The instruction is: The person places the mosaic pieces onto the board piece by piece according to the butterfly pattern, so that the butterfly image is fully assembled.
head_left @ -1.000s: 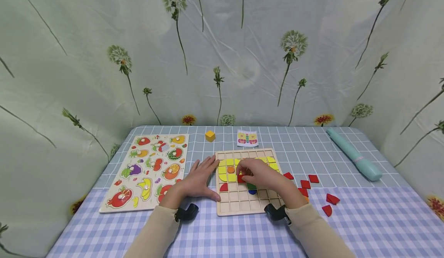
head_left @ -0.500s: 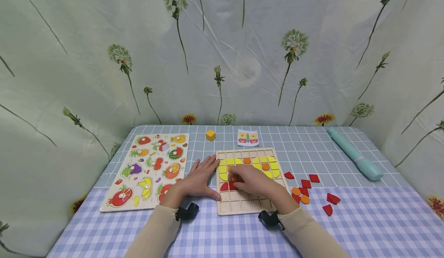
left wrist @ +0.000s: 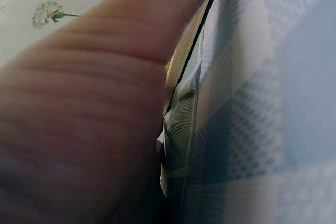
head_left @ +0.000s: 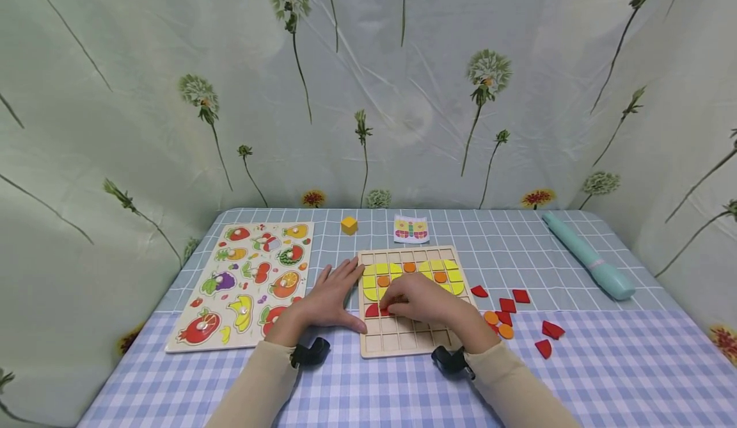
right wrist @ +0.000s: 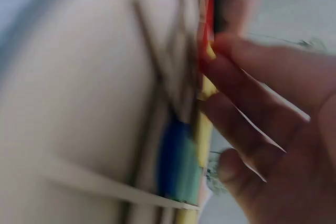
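Note:
My left hand rests along the left edge of the wooden grid board, fingers spread and thumb at the rim. Over the board's left half, my right hand pinches a red square piece with its fingertips, low in a cell. Beside that cell sits a red quarter-round piece. Yellow pieces with orange discs fill cells above. A green piece and a blue piece show in the right wrist view; the right hand hides them in the head view.
Loose red pieces and orange discs lie right of the board. A fruit puzzle board is at left. Behind stand a yellow block and a butterfly pattern card. A teal rolled bundle lies far right.
My right hand has moved left and down across the board, bringing the red square piece beside the red quarter-round. The left hand has stayed in place.

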A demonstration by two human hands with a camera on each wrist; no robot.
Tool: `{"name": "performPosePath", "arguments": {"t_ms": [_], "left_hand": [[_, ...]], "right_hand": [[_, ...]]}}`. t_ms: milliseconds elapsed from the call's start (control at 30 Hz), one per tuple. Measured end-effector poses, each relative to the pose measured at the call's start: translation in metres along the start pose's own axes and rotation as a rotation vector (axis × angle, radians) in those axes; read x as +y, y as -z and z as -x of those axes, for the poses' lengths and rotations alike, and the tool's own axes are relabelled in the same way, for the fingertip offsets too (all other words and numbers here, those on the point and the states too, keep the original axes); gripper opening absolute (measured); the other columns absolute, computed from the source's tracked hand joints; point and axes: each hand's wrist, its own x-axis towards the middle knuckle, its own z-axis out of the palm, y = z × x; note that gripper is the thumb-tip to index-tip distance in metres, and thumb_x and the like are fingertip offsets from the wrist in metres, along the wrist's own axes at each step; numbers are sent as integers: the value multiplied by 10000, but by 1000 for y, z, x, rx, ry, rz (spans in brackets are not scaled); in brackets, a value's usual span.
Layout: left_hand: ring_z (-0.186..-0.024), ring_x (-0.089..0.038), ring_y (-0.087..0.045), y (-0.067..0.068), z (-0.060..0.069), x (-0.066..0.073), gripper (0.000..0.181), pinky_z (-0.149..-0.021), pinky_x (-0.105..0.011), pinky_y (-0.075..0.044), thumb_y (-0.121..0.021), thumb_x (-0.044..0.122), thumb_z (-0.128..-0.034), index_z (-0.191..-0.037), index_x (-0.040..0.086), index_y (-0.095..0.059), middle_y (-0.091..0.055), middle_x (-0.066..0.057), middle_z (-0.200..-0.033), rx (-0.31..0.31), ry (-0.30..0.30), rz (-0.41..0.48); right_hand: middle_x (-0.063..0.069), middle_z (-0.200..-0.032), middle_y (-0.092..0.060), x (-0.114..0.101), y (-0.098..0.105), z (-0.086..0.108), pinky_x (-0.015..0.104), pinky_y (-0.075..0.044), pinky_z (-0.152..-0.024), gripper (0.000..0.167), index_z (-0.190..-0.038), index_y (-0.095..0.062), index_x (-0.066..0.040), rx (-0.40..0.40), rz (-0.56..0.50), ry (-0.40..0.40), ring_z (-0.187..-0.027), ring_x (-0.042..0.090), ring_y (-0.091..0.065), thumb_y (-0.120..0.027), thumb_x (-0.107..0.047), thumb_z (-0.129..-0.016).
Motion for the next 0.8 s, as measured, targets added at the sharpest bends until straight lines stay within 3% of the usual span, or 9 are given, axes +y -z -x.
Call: {"name": "performPosePath", "arguments": {"t_ms": [133,233,533,800], "left_hand": [[-1585,-277,-58,0,0,0,1238,-1268,-568,28,-833,656,-650,-1606,160,-223,-113,-51,-1703,-1,5,4],[-1585,-277,-61,0,-1,0,1238,-1269,-568,22,-831,660,-649,-1606,159,-226,-117,-51,-1702,0,7,3],[-1583,-287,-68,-1,0,-1,1239,-1270,-567,15,-848,637,-648,-1601,136,-236,-112,-58,-1703,17,-15,15],[-1583,-291,-71,0,1,0,1230,-1270,-568,13,-847,634,-651,-1600,137,-241,-121,-61,-1701,16,-9,20]], "right_hand": [[-140,-1025,-742,7,11,7,286,-536,-902,190,-1097,-776,-233,-96,-102,15,-917,30,-613,-670,-174,-950],[-132,-1046,-742,13,22,15,285,-534,-877,226,-1148,-756,-238,-145,-158,-4,-925,39,-626,-664,-180,-950],[-40,-926,-680,37,56,36,274,-534,-814,182,-1119,-717,-126,-61,-181,-115,-877,121,-607,-671,-159,-946],[15,-934,-637,65,73,58,280,-529,-728,242,-1147,-685,-96,-32,-195,-281,-870,168,-619,-680,-103,-906]]}}
